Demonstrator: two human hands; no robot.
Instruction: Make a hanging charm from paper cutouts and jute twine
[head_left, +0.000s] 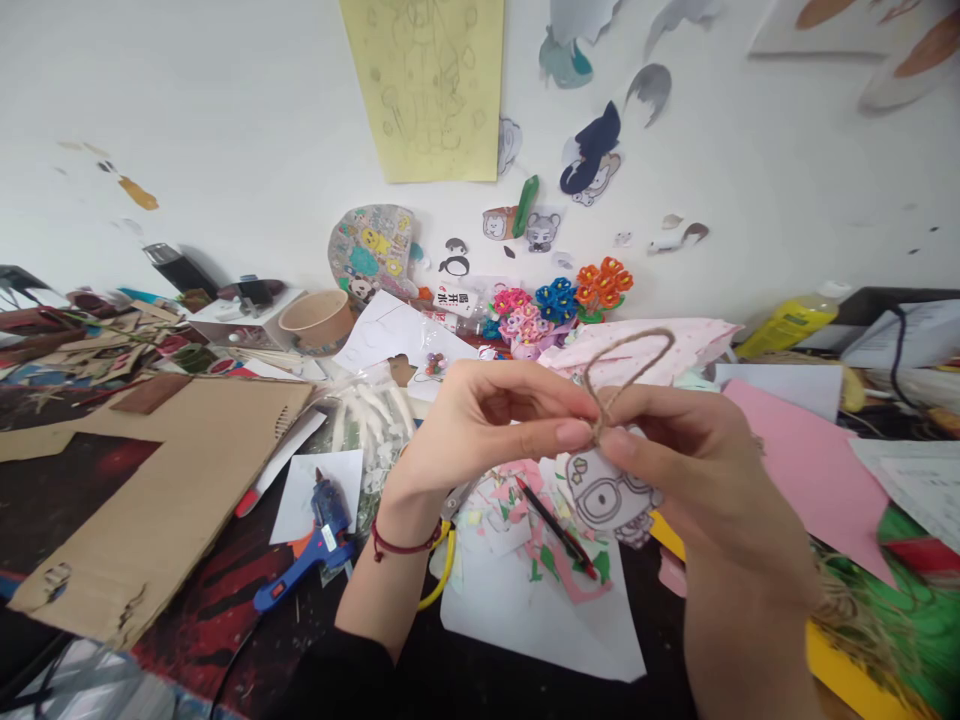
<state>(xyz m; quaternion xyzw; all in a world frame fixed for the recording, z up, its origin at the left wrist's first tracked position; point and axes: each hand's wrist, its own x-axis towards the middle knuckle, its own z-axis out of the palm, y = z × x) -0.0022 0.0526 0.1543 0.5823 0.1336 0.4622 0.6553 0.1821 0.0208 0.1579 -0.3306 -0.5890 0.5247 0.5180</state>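
Observation:
Both hands meet in front of me, pinching a loop of brown twine (637, 345) at its crossing point. My left hand (499, 415) grips the twine between thumb and index finger. Close beside it, my right hand (675, 440) pinches the same spot from the other side. Just beneath the fingertips hangs a paper cutout (607, 492) with a drawn cartoon face in glasses; part of it is hidden by my right hand. Whether the twine is fixed to the cutout cannot be seen. Below lies a white sheet (540, 620) with paper scraps and a black-and-red pen (556, 528).
A blue hot glue gun (322, 540) rests left of my left wrist, near yellow-handled scissors (448, 570). Cut cardboard (187, 480) spreads at left. Pink paper (810, 470) lies at right, with a yellow bottle (795, 318) behind. Colourful flowers (559, 300) stand by the wall.

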